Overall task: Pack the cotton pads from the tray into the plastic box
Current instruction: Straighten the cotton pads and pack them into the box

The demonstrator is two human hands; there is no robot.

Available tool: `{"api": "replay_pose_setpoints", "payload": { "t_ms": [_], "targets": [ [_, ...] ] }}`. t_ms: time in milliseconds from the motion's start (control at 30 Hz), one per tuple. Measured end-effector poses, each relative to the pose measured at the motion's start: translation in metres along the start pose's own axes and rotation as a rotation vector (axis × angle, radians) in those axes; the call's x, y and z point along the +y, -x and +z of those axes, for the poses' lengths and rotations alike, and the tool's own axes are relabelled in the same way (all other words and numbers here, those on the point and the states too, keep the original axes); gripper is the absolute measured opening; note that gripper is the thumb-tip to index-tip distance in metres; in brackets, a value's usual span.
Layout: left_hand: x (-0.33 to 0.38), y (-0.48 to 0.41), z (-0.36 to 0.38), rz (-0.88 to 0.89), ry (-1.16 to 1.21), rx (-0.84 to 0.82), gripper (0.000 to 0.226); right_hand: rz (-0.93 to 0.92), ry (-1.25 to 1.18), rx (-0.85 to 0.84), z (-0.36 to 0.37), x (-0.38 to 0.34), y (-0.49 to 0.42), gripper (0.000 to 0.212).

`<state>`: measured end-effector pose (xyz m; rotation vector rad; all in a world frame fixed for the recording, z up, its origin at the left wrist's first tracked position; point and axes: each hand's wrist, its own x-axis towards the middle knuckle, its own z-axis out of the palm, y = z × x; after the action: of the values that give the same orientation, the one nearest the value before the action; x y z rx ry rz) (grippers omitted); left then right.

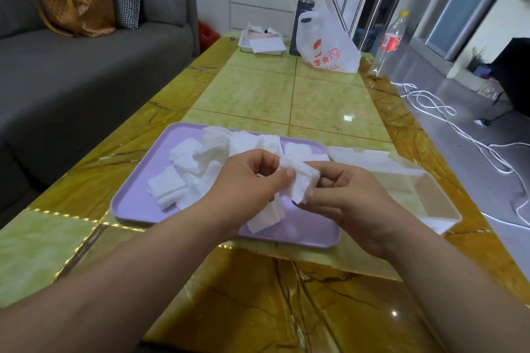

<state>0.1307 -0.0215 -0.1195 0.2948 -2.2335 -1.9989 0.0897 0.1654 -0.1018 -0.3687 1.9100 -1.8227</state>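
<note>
Over table [315, 100], left hand [252, 180] and right hand [352, 198] pinch white, seemingly layered cotton pads [301, 180].

My white cotton pads [183, 157] lie on a lilac tray [134, 203]; the bench [258, 94] is veined green and amber; grey sofa [86, 66] upper left.

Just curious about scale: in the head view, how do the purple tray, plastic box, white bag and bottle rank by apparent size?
1. purple tray
2. plastic box
3. white bag
4. bottle
The white bag and bottle stand farther away, so real sizes are unsure.
</note>
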Motion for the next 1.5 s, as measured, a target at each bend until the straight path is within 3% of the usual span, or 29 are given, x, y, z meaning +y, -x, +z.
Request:
{"api": "replay_pose_setpoints", "payload": {
  "t_ms": [167,267,367,467,567,633,833,900,1000,1100,1167,1267,1400,1500],
  "targets": [
    [-0.003,-0.002,0.001,0.065,-0.105,0.052,0.026,-0.059,0.052,0.09,-0.001,0.003,-0.003,0.028],
    [-0.004,-0.004,-0.002,0.072,-0.244,-0.019,0.043,-0.066,0.145,0.122,-0.004,0.006,-0.005,0.025],
    [-0.002,-0.002,-0.003,0.115,-0.326,-0.038,0.027,-0.063,0.209,0.083,-0.003,0.006,-0.003,0.031],
    [-0.002,0.001,0.0,0.123,-0.231,-0.037,0.022,-0.014,0.027,0.094,0.004,0.005,-0.003,0.037],
    [-0.001,0.003,0.003,0.129,-0.163,-0.074,0.02,0.036,-0.173,0.093,0.012,0.004,-0.006,0.026],
    [-0.001,0.005,0.008,0.161,-0.176,-0.1,0.011,0.034,-0.189,0.143,0.017,0.004,-0.007,0.027],
    [-0.012,0.008,0.031,0.317,-0.326,-0.138,0.032,0.07,-0.145,0.204,0.035,0.007,-0.009,0.029],
    [-0.011,0.007,0.033,0.303,-0.313,-0.139,0.028,0.059,-0.174,0.194,0.034,0.003,-0.008,0.029],
    [-0.004,0.003,0.031,0.202,-0.209,-0.103,0.016,0.003,-0.16,0.14,0.023,-0.006,-0.004,0.047],
    [0.006,0.003,0.03,0.151,-0.031,-0.077,0.008,-0.081,0.063,0.183,0.006,-0.012,0.002,0.03],
    [0.012,0.002,0.034,0.153,0.048,-0.08,0.005,-0.087,0.026,0.159,-0.005,-0.014,0.004,0.021],
    [0.02,0.004,0.045,0.124,0.152,-0.102,0.006,-0.016,-0.124,0.149,-0.021,-0.015,0.007,0.025],
    [0.031,0.005,0.063,0.119,0.142,-0.11,0.009,0.002,-0.227,0.245,-0.039,-0.018,0.01,0.032],
    [0.032,-0.001,0.078,0.121,0.006,-0.108,0.016,-0.066,-0.242,0.459,-0.056,-0.022,0.01,0.021]
  ]
}}
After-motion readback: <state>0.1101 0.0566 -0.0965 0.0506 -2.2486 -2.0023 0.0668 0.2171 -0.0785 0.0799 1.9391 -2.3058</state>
